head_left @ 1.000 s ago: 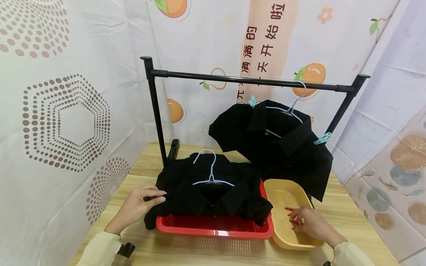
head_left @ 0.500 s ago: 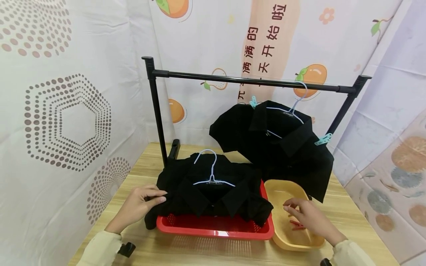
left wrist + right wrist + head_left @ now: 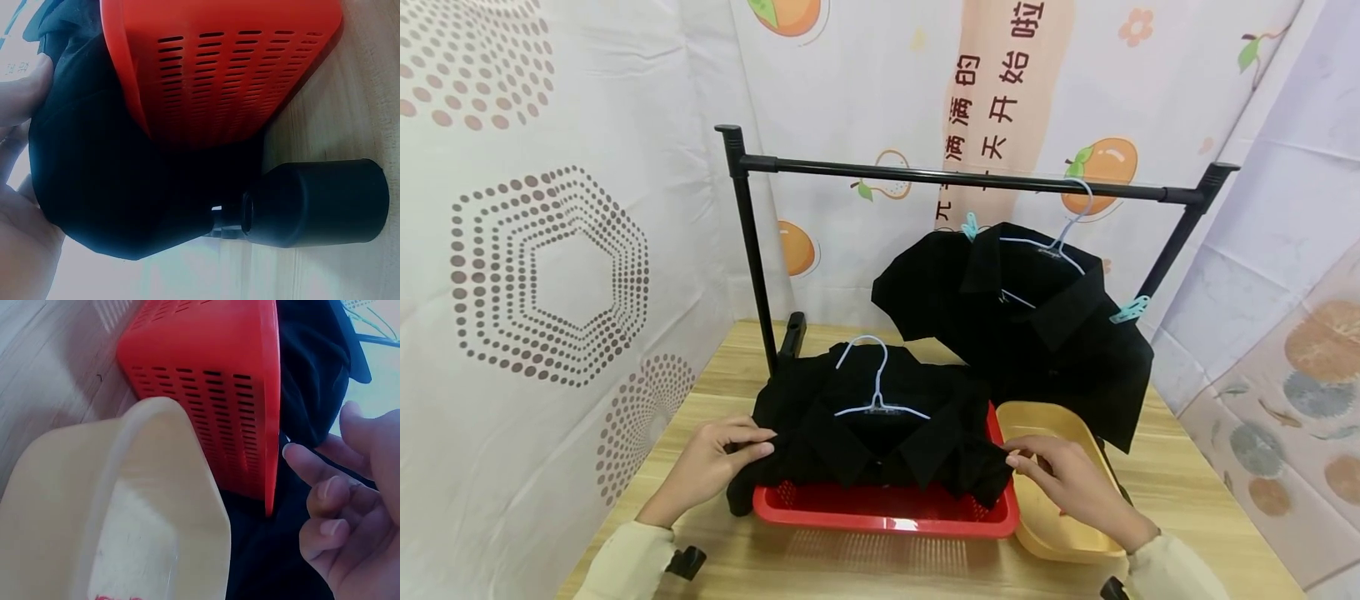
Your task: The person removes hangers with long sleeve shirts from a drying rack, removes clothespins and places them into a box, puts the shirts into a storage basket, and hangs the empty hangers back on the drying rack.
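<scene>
A black collared shirt lies over the red basket, a pale blue hanger showing at its open collar. At its left sleeve end, my left hand pinches the cloth between thumb and fingers; the left wrist view shows the thumb on the black fabric. My right hand has its thumb and forefinger at the right sleeve end. In the right wrist view that hand pinches the edge of the sleeve, its other fingers curled.
A yellow tray stands right of the basket, with red clothes pegs inside. Behind is a black rack. Another black shirt hangs from it on a hanger, with turquoise clothes pegs on it.
My right hand let go of the red clothes pegs in the yellow tray, moved left and took hold of the right sleeve end. The left hand stays at the left sleeve.
</scene>
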Demonstrator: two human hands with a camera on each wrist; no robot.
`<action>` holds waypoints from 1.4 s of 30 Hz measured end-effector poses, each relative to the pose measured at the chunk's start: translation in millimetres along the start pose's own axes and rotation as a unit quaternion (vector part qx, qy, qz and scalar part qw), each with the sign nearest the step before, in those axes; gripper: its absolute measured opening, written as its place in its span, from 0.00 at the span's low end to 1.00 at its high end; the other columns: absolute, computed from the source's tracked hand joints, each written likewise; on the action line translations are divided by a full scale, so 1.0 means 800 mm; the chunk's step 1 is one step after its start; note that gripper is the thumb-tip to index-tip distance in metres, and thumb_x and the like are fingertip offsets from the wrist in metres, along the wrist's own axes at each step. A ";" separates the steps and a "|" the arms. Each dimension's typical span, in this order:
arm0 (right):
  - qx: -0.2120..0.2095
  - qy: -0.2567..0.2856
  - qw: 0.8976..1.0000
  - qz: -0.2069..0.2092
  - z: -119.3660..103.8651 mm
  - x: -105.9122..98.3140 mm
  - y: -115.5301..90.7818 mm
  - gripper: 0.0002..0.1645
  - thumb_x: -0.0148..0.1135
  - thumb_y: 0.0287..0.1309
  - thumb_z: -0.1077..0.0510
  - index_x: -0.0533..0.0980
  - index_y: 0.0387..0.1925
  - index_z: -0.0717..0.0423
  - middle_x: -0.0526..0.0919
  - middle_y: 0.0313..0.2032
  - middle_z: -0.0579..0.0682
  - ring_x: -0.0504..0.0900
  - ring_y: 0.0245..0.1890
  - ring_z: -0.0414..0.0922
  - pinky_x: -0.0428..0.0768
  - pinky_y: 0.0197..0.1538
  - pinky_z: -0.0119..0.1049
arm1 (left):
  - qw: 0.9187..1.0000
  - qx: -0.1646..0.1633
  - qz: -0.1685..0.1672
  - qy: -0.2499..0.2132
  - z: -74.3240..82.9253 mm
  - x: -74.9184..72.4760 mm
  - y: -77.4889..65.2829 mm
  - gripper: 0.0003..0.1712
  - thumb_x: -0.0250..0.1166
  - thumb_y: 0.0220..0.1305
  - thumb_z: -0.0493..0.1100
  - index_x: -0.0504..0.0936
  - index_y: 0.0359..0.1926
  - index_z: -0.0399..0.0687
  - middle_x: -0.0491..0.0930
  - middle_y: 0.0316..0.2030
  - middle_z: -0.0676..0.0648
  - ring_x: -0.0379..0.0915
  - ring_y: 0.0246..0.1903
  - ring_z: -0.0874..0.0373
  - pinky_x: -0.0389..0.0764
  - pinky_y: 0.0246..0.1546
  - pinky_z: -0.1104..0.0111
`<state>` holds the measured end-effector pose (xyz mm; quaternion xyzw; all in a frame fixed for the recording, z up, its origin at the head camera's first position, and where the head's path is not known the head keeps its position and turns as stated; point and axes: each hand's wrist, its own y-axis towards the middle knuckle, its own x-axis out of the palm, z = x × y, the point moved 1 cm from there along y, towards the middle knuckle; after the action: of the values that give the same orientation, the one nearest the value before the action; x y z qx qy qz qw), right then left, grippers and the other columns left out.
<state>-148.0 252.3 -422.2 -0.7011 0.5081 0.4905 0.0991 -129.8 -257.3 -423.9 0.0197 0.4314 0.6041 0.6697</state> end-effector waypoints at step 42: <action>-0.157 -0.031 0.976 0.148 -0.008 0.005 0.029 0.22 0.71 0.50 0.77 0.83 0.40 0.50 0.84 0.34 0.41 0.69 0.23 0.30 0.69 0.29 0.21 | 0.995 0.080 0.006 0.053 0.020 -0.007 0.047 0.14 0.76 0.56 0.28 0.93 0.42 0.47 0.81 0.31 0.62 0.68 0.24 0.68 0.70 0.26 0.78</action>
<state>-163.0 234.8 -413.3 -0.6089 0.5197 0.5951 -0.0704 -149.1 -243.8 -390.4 0.0440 0.5128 0.5722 0.6385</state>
